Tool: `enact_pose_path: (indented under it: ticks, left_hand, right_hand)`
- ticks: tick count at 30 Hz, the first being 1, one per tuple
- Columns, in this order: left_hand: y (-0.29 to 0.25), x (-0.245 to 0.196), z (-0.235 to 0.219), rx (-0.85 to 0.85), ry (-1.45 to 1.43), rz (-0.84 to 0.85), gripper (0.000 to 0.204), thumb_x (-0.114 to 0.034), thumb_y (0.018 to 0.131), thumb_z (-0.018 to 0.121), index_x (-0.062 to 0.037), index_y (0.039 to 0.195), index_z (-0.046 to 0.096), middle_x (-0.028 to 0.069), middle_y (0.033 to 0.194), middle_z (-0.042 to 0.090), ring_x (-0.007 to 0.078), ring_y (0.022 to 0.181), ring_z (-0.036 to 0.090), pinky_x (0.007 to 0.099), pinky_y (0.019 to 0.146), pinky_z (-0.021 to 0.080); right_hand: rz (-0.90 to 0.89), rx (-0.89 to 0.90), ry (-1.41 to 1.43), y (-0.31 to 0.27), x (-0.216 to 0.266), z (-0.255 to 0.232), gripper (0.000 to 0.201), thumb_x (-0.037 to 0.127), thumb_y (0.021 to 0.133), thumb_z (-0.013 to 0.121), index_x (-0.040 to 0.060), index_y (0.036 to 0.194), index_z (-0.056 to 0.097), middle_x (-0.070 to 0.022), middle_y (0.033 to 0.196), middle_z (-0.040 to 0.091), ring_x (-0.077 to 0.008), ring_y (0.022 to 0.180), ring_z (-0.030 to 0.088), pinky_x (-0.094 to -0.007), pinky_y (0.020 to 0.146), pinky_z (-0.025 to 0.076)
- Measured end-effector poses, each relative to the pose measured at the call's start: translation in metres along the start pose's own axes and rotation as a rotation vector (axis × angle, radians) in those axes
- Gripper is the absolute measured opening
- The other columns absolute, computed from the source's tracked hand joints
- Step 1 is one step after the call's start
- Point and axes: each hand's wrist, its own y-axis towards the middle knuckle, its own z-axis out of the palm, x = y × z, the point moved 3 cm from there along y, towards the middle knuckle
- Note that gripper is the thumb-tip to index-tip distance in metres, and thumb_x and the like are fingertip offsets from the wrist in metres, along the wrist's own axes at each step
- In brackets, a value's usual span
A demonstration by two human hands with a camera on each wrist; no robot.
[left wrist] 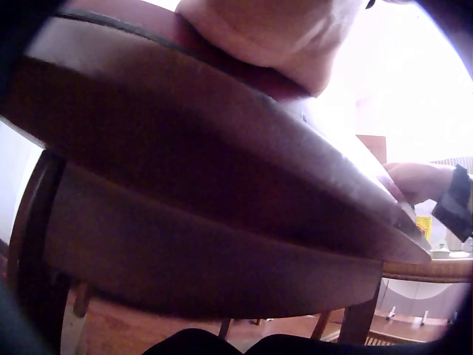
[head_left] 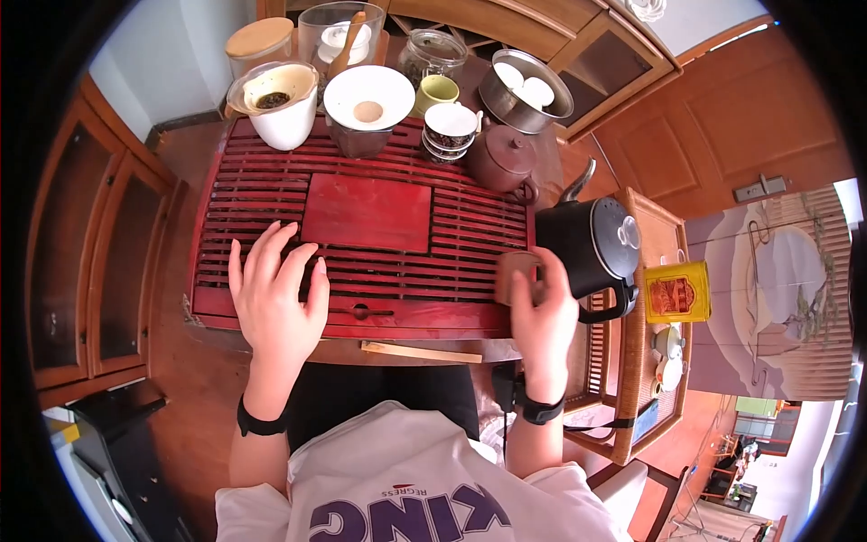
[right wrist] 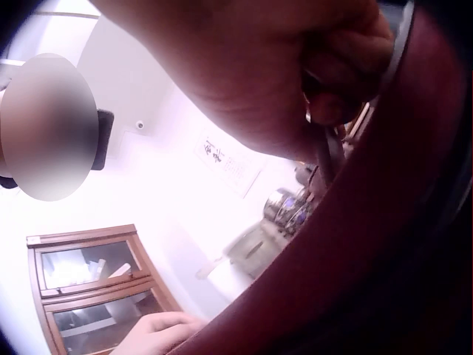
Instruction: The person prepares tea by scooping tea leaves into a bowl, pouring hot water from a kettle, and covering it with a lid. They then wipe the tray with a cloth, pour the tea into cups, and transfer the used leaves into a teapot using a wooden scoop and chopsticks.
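My left hand (head_left: 282, 294) rests on the front left of the red slatted tea tray (head_left: 366, 212), its fingers spread and nothing in them. At the tray's front right corner, my right hand (head_left: 546, 312) grips a small brown clay cup (head_left: 515, 271), which the fingers partly hide. In the right wrist view the curled fingers (right wrist: 347, 66) are close over the tray's edge. Just right of that hand stands a black kettle (head_left: 587, 239) with its handle toward me. A brown clay teapot (head_left: 504, 158) sits at the tray's back right.
Along the back stand a white cup with a filter (head_left: 287, 117), a white funnel (head_left: 370, 95), stacked lidded cups (head_left: 449, 131), a green cup (head_left: 437, 92) and a metal bowl of white cups (head_left: 542, 113). A wooden strip (head_left: 420, 351) lies before the tray. A yellow tin (head_left: 677, 292) stands right.
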Motion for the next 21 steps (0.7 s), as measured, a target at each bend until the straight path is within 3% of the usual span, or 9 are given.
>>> enact_pose_path:
  ticks: [5,9,15,21]
  left_hand:
    - [0.0,0.0,0.0,-0.005,0.002,-0.001,0.016,-0.012,0.083,0.068,-0.009,0.099,0.069,0.006,0.123,0.064,0.0262,0.122,0.057,0.0522,0.113,0.03]
    - [0.0,0.0,0.001,-0.003,0.008,0.009,0.016,-0.012,0.083,0.068,-0.0092,0.1,0.069,0.0058,0.123,0.063,0.0262,0.122,0.057,0.0523,0.113,0.03]
    - [0.0,0.0,0.001,0.011,0.017,0.001,0.016,-0.013,0.084,0.068,-0.0099,0.1,0.069,0.0053,0.125,0.063,0.026,0.122,0.057,0.0525,0.113,0.03]
    - [0.0,0.001,0.002,0.016,0.025,0.007,0.017,-0.016,0.084,0.069,-0.0103,0.099,0.069,0.0059,0.123,0.062,0.0264,0.121,0.056,0.0542,0.113,0.029]
  right_hand:
    - [-0.041,-0.078,-0.012,0.001,-0.008,-0.008,0.034,0.019,0.088,0.067,0.0114,0.121,0.062,-0.0173,0.078,0.068,-0.0341,0.069,0.07,-0.0403,0.06,0.054]
    - [-0.06,0.094,0.045,-0.002,0.033,0.018,0.036,0.02,0.088,0.066,0.0107,0.123,0.059,-0.0164,0.076,0.068,-0.0342,0.065,0.068,-0.0418,0.057,0.053]
    - [-0.288,0.151,0.129,-0.015,0.097,0.052,0.04,0.016,0.086,0.066,0.0078,0.124,0.055,-0.0123,0.068,0.066,-0.0323,0.06,0.067,-0.0406,0.054,0.052]
    - [-0.193,0.17,0.111,-0.002,0.062,0.039,0.037,0.02,0.087,0.065,0.0118,0.122,0.057,-0.0147,0.071,0.068,-0.0357,0.062,0.067,-0.0448,0.058,0.053]
